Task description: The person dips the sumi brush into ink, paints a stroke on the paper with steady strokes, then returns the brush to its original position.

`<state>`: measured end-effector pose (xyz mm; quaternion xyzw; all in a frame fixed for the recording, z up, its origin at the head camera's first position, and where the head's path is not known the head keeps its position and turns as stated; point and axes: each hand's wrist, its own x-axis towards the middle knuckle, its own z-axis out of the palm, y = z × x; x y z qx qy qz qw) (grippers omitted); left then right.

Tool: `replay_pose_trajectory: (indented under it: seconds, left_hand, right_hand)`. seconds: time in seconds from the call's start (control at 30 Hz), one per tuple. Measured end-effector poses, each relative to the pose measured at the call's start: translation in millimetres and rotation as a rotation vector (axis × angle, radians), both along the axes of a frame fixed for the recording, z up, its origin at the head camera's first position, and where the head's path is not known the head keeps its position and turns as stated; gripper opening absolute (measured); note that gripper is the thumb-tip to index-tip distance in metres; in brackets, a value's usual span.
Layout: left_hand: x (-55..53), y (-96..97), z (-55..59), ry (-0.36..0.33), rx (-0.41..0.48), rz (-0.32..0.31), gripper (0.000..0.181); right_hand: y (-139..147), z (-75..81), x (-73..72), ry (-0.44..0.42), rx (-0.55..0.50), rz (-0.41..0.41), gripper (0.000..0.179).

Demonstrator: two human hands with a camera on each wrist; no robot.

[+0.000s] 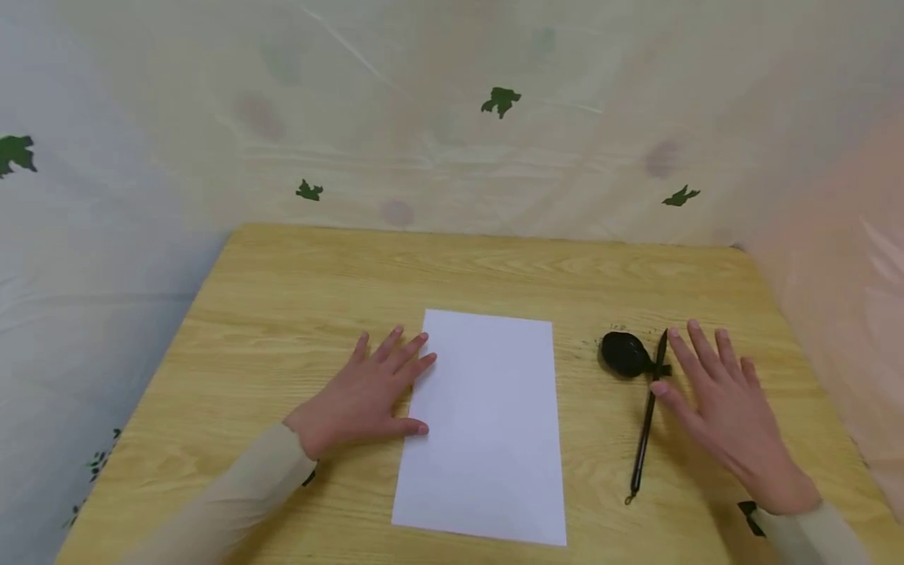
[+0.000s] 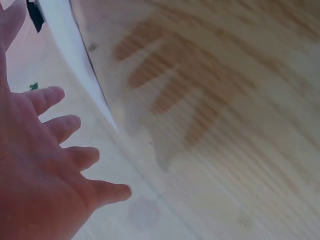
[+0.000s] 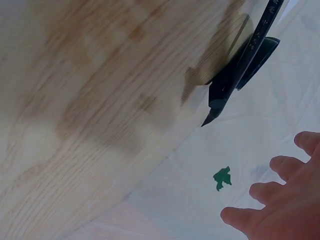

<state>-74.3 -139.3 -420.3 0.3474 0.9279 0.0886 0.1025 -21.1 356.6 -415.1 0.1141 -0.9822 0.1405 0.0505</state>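
Note:
A blank sheet of white paper (image 1: 490, 428) lies flat on the wooden table. My left hand (image 1: 360, 396) is over the paper's left edge, fingers spread; in the left wrist view that hand (image 2: 40, 160) holds nothing. To the right of the paper, a writing brush (image 1: 644, 439) with a dark shaft and black tip leans across the short handle of a round black ink dish (image 1: 625, 354). My right hand (image 1: 734, 420) is just right of the brush, fingers straight and spread, thumb near the shaft. The right wrist view shows its fingers apart from the brush (image 3: 245, 55).
The light wooden table (image 1: 247, 329) ends at a pale curtain (image 1: 424, 118) with green leaf shapes at the back and sides. Small dark specks (image 1: 616, 326) dot the wood around the ink dish.

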Motion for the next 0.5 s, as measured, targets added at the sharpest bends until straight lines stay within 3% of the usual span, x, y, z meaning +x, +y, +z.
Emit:
replay_pose_trajectory:
  seconds: [0.23, 0.5]
  left_hand:
    - [-0.4, -1.3, -10.5, -0.059, -0.040, -0.016, 0.099]
    - [2.1, 3.5, -16.7, -0.068, -0.030, -0.010, 0.098]
  right_hand:
    - [-6.5, -3.8, -1.8, 0.014, 0.002, 0.023, 0.079]
    - [-9.0, -14.1, 4.3, 0.055, -0.003, 0.112, 0.077]
